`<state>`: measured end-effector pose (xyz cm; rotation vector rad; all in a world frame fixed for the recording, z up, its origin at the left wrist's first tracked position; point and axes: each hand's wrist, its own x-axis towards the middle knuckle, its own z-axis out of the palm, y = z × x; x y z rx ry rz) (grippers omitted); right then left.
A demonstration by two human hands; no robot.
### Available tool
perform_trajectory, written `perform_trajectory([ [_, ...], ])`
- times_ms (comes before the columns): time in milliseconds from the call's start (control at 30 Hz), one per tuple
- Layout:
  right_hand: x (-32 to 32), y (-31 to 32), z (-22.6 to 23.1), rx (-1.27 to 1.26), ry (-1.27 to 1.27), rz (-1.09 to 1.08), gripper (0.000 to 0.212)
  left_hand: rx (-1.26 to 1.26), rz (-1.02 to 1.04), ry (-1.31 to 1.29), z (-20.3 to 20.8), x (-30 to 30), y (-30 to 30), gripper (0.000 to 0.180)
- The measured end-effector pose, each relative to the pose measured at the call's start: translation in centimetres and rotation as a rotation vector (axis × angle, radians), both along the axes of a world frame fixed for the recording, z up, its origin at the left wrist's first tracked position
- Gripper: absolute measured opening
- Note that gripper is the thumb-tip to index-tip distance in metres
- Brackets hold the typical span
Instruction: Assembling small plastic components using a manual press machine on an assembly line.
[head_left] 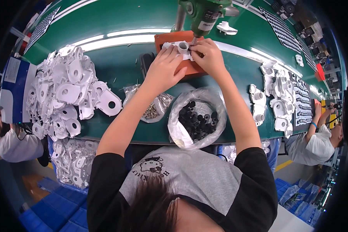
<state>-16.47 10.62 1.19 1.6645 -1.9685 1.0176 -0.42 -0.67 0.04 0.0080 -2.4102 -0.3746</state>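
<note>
A white plastic housing with a raised round collar lies on an orange fixture block. My left hand holds the housing down at its left side, fingers over it and thumb out toward the block. At the housing's right end my right hand has its fingers drawn together; what is between the fingertips is hidden. Just above those fingertips, the bit of a green power driver points down at the housing.
White plastic parts are heaped on the left. Near me sit a bag of screws and a bag of black plastic pieces. More white housings stand at the right. Behind the block lies a single housing. A co-worker is at far right.
</note>
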Motion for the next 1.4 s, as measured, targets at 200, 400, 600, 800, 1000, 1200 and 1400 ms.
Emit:
perform_trajectory([
  [200, 1.2, 0.7, 0.4, 0.097, 0.196, -0.032, 0.019, 0.000, 0.032, 0.084, -0.6, -0.6, -0.6, 0.025],
  [400, 1.5, 0.9, 1.5, 0.214, -0.140, 0.009, 0.019, 0.120, -0.130, -0.049, 1.4, -0.1, -2.9, 0.018],
  [600, 10.8, 1.8, 1.7, 0.181, -0.224, 0.237, 0.015, 0.154, -0.132, -0.048, 0.2, -0.2, -4.0, 0.019],
  [800, 17.7, -1.0, -2.7, 0.376, 0.132, 0.442, 0.025, 0.156, -0.083, -0.100, 0.7, -0.4, -3.1, 0.017],
  [1000, 17.8, -1.9, -3.6, 0.400, 0.111, 0.479, 0.025, 0.142, -0.084, -0.056, 0.1, -0.6, -3.0, 0.017],
  [1200, 17.6, -1.2, -2.1, 0.390, -0.078, 0.467, 0.026, 0.179, -0.067, -0.107, 0.3, -0.6, -3.3, 0.016],
  [1400, 11.1, 3.2, 2.0, 0.238, -0.514, 0.224, 0.014, -0.105, 0.053, -0.042, 0.3, -0.7, -0.7, 0.047],
])
